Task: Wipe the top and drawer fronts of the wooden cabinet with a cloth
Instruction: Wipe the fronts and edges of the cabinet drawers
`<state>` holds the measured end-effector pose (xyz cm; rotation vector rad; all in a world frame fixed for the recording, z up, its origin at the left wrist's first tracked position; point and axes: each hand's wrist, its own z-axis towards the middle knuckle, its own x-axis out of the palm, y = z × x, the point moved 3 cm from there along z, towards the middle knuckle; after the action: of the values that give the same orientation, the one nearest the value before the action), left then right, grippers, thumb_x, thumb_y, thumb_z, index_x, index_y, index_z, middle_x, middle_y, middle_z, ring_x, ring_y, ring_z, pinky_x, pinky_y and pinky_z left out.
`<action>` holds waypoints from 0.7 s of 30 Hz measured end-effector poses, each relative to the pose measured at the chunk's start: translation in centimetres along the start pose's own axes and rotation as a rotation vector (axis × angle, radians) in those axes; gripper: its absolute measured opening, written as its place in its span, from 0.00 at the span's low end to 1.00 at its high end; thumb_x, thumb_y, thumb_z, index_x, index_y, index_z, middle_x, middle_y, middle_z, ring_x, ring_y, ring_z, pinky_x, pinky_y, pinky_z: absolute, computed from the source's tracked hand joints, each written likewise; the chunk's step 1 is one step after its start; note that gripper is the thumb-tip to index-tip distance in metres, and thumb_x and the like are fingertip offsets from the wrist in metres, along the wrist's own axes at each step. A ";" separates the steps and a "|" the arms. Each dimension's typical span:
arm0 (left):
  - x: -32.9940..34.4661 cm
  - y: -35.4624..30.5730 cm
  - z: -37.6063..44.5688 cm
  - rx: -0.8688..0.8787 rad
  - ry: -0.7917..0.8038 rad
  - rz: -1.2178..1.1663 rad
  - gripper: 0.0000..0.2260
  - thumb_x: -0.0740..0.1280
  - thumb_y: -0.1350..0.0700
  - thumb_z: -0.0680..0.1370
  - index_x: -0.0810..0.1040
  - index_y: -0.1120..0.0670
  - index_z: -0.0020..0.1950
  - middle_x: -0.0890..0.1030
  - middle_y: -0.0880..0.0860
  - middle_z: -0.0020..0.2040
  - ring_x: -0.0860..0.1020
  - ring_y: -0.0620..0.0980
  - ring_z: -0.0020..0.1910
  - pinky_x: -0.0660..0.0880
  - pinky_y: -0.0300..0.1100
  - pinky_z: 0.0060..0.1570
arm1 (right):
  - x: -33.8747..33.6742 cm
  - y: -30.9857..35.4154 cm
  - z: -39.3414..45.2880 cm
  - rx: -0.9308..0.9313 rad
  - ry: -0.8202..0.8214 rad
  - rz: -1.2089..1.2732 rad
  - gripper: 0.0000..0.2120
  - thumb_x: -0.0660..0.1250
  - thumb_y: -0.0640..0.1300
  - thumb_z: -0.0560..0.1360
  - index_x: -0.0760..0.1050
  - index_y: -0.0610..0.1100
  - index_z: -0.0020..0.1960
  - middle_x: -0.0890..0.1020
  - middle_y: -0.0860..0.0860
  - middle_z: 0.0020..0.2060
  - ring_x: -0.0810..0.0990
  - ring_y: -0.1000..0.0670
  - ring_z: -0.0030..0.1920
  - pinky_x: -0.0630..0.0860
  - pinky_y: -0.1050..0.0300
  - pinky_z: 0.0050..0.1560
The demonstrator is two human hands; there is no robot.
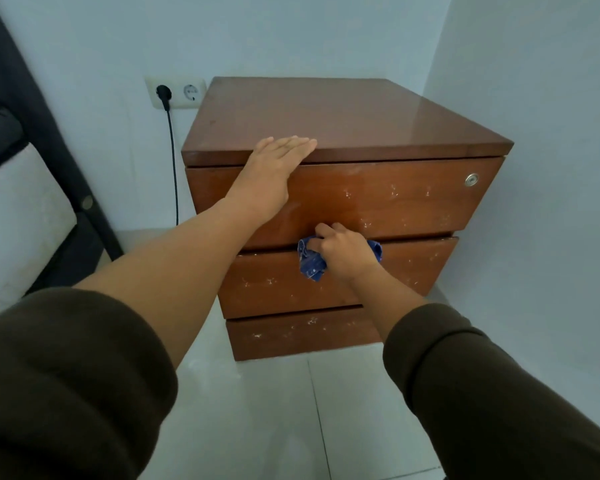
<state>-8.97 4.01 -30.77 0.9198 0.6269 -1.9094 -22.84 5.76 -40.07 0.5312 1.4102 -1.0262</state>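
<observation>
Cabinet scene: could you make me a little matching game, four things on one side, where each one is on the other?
Things:
1. left hand
2. blue cloth
3. round lock
4. black plug

Places:
A. in the wall socket
B. top drawer front, right corner
C. flat on the cabinet top's front edge
D. bunched in the right hand

Pairs: 1-C, 2-D, 3-B, 4-A

Open floor (257, 393) fronts the cabinet (343, 199); a wall (534, 133) crowds its right, a cable (174, 161) its left.
</observation>
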 end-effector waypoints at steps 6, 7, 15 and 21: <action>-0.9 -0.9 0.5 -0.002 0.075 0.038 0.32 0.56 0.73 0.74 0.59 0.52 0.76 0.61 0.51 0.76 0.56 0.48 0.76 0.47 0.45 0.74 | -6.6 -4.1 -0.8 -0.082 -0.416 -0.084 0.13 0.76 0.36 0.62 0.83 0.42 0.46 0.80 0.44 0.42 0.79 0.42 0.38 0.74 0.57 0.25; -0.9 -1.1 0.6 0.002 0.082 0.049 0.33 0.56 0.73 0.74 0.58 0.52 0.76 0.60 0.51 0.76 0.54 0.48 0.76 0.47 0.46 0.74 | -7.5 -4.9 -0.9 -0.068 -0.431 -0.119 0.11 0.75 0.36 0.62 0.83 0.43 0.44 0.81 0.45 0.40 0.79 0.43 0.37 0.72 0.58 0.24; 1.1 -4.2 2.2 0.023 0.116 0.102 0.34 0.58 0.71 0.75 0.51 0.51 0.77 0.55 0.50 0.78 0.50 0.48 0.77 0.44 0.49 0.76 | -7.4 -6.8 -0.5 -0.020 -0.441 -0.082 0.13 0.79 0.37 0.59 0.83 0.43 0.42 0.79 0.46 0.37 0.78 0.44 0.35 0.63 0.64 0.23; 2.4 -4.7 2.2 -0.064 -0.062 0.056 0.32 0.59 0.71 0.74 0.61 0.50 0.75 0.66 0.49 0.73 0.60 0.47 0.74 0.45 0.46 0.74 | -1.4 -6.1 -1.5 -0.015 -0.376 -0.033 0.17 0.81 0.36 0.54 0.84 0.43 0.41 0.81 0.45 0.39 0.79 0.43 0.35 0.70 0.61 0.20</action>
<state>-14.59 3.42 -31.15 0.8262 0.6151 -1.8503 -28.47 4.32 -37.32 0.2852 1.0947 -1.0775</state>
